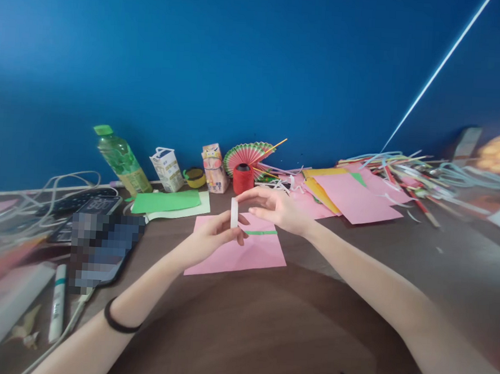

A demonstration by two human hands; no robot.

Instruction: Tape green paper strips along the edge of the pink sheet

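Note:
A narrow white roll, which looks like a roll of tape [234, 213], stands edge-on between my hands above the table. My left hand [213, 235] grips its lower part between thumb and fingers. With curved fingers, my right hand [276, 208] reaches the roll's upper edge, the fingertips at its top and the thumb just to the right. Below them lies a sheet of pink paper [237, 259], with a thin green strip [262, 233] across it. My left hand's fingers partly cover the sheet.
At the back stand a green-capped bottle [122, 159], a carton [167, 169], a painted box [214, 169], a red thread spool [243, 180] and a paper fan [250, 153]. Green paper [166, 202], phones [105, 257] and a marker [57, 305] lie left; pink sheets [355, 199] and strips lie right.

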